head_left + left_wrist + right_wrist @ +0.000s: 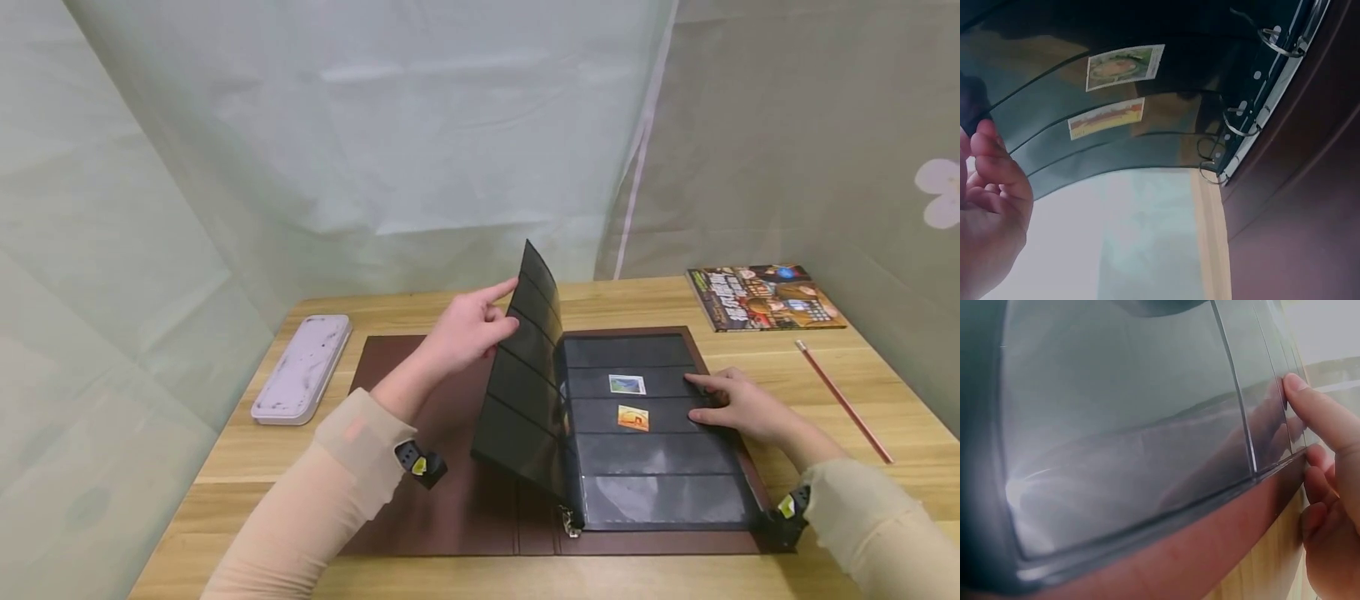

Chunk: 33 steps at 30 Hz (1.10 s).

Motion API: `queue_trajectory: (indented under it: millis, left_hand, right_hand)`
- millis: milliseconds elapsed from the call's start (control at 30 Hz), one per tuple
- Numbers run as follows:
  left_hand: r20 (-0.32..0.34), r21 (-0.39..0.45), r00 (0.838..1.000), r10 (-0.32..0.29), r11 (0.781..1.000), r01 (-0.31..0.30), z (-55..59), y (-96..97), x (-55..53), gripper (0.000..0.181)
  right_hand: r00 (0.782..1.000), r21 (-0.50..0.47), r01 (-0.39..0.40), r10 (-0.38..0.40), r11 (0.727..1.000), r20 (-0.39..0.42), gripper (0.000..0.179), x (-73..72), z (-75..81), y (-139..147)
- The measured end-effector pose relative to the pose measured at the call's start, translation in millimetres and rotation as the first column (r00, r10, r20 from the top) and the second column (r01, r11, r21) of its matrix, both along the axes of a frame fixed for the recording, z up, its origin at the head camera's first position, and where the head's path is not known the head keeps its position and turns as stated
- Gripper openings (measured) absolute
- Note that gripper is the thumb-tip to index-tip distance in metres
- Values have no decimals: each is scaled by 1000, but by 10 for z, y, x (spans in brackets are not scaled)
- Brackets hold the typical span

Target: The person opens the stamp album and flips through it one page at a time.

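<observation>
A stamp album with a dark maroon cover (450, 517) lies spread on the table. My left hand (468, 332) grips the outer edge of a raised black page (525, 383), its index finger extended. Two stamps, a greenish one (1124, 67) and a red-yellow one (1107, 119), show on that page in the left wrist view, near the metal rings (1282, 42). On the flat right page (660, 454) sit a blue-green stamp (627, 384) and an orange stamp (633, 417). My right hand (742, 404) rests at this page's right edge, thumb and index finger touching its surface.
A pale pencil case (302, 369) lies left of the album. At the back right is a colourful comic-style book (765, 297), with a red pencil (843, 402) in front of it. Cloth curtains (450, 125) hang around the wooden table (225, 492).
</observation>
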<state>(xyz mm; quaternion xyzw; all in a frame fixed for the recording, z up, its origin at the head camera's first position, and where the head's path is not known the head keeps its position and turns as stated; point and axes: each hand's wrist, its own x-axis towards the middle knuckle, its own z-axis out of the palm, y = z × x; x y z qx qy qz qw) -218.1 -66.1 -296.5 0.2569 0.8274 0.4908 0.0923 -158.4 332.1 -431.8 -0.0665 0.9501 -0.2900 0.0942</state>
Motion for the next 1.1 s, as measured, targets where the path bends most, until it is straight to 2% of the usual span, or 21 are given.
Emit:
queue_trajectory:
  millis: [300, 500, 700, 867, 1100]
  left_hand:
    - [-7, 95, 997, 81, 992, -80, -4, 123, 47, 54]
    - [4, 103, 995, 103, 989, -103, 26, 233, 82, 54]
    - [18, 138, 996, 84, 987, -86, 81, 387, 122, 55]
    - [9, 136, 997, 80, 987, -81, 117, 470, 147, 55]
    - [53, 180, 995, 81, 980, -89, 153, 517, 170, 56]
  right_hand:
    - [1000, -12, 13, -13, 1000, 26, 76, 15, 4, -7]
    - [1000, -12, 14, -13, 1000, 24, 75, 20, 3, -8]
    - [1000, -27, 11, -11, 1000, 25, 74, 20, 5, -1]
    - [1000, -22, 7, -7, 1000, 17, 75, 17, -9, 0]
    - [1000, -17, 13, -13, 1000, 14, 74, 20, -29, 12]
